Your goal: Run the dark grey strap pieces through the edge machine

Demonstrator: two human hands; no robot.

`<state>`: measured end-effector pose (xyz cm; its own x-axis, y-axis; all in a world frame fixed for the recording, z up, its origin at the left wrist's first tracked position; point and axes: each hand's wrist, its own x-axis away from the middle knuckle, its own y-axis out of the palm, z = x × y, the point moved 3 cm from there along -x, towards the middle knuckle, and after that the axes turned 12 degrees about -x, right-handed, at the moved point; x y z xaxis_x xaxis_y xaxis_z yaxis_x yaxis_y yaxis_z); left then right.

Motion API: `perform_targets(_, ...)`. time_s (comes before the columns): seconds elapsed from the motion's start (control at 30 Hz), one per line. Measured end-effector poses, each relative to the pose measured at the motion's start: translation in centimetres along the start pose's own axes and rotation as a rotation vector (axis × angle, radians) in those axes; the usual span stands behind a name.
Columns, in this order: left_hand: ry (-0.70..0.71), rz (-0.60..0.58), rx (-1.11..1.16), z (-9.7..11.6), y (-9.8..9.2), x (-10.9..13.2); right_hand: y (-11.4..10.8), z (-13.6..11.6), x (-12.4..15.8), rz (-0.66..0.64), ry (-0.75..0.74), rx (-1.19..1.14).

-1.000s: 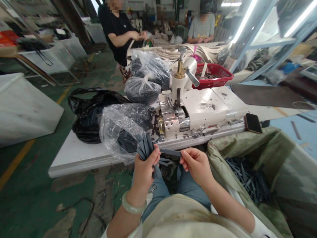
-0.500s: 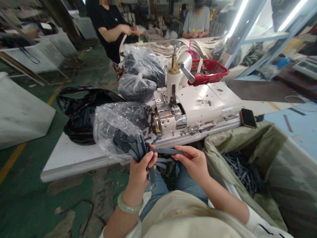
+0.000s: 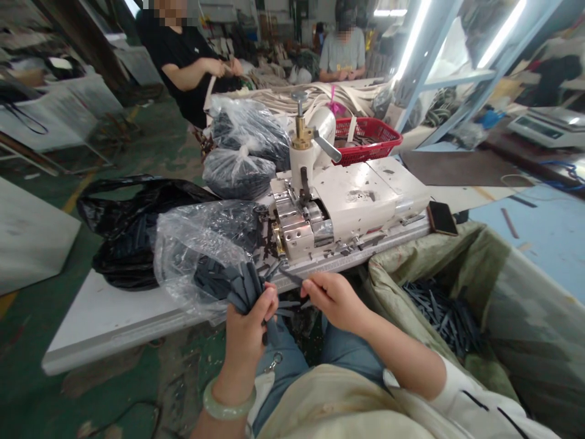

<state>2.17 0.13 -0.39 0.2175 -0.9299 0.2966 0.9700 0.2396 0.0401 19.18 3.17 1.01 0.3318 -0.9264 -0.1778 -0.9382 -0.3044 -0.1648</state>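
My left hand is closed round a bundle of dark grey strips, which fan out above the thumb. A single grey strip is pinched between the fingertips of my right hand, its free end pointing up and left at the table edge. Just beyond the hands stands a cream-coloured machine with a shiny metal head, dark scraps lying around it. To the left, a clear plastic bag holding more grey strips lies open and touches or overlaps the bundle; which of the two I cannot tell.
A black plastic bag and tied clear bags sit left of the machine. Behind it is a red basket. At right, a green cloth-lined bin holds strips; a phone lies nearby. Two people work across the table.
My right hand has drawn the single strip clear of the bundle and tilted it toward the machine's front. The left hand keeps its grip. The whole view has shifted slightly.
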Motion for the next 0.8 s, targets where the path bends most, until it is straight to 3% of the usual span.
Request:
perform_targets(0.1, 0.041, 0.02, 0.042, 0.7, -0.8, -0.3, -1.3, 2.2, -3.2, 0.21, 0.168, -0.243)
perform_targets(0.23, 0.055, 0.045, 0.065, 1.0, -1.8, -0.5, -2.4, 4.8, -7.0, 0.326, 0.296, -0.543)
perform_targets(0.33, 0.046, 0.063, 0.061, 0.9, -2.1, -0.6, -2.7, 5.6, -8.1, 0.404, 0.334, -0.636)
perform_targets(0.5, 0.035, 0.069, 0.072, 0.8, -2.2, -0.9, -2.7, 6.1, -8.3, 0.495, 0.333, -0.705)
perform_targets(0.63, 0.05, 0.058, 0.068, 0.7, -2.0, -1.0, -3.5, 6.0, -8.6, 0.594, 0.243, -0.699)
perform_targets(0.73, 0.046, 0.032, 0.061, 0.6, -1.7, -0.8, -6.5, 5.9, -6.5, 0.841, 0.096, -0.553)
perform_targets(0.8, 0.04, -0.021, 0.082, 0.5, -1.4, -0.6, -9.8, 6.2, -3.0, 1.086, 0.017, -0.351)
